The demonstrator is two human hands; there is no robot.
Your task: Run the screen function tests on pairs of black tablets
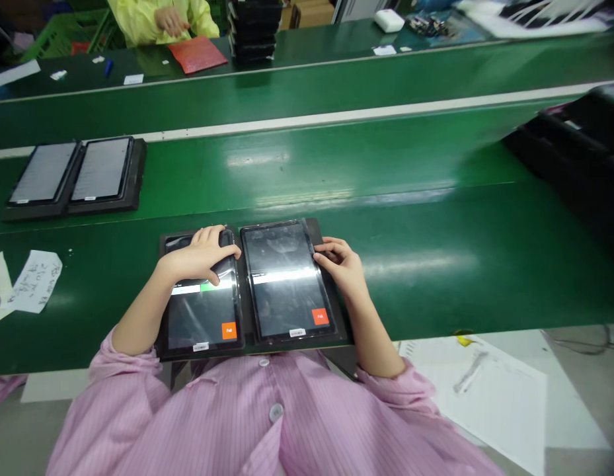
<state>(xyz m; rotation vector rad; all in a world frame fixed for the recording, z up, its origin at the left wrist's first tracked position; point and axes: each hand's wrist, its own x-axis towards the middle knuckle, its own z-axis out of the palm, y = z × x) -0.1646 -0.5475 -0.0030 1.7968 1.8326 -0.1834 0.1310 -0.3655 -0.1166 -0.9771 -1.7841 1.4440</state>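
Lengthwise, both touched tablets point away, labels nearest

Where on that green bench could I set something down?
The widest free patch of the green bench runs from the right hand to the black pile; a smaller one lies between the handwritten note and the left forearm. It's crowded about the left hand, where the left tablet sits beside the right tablet.
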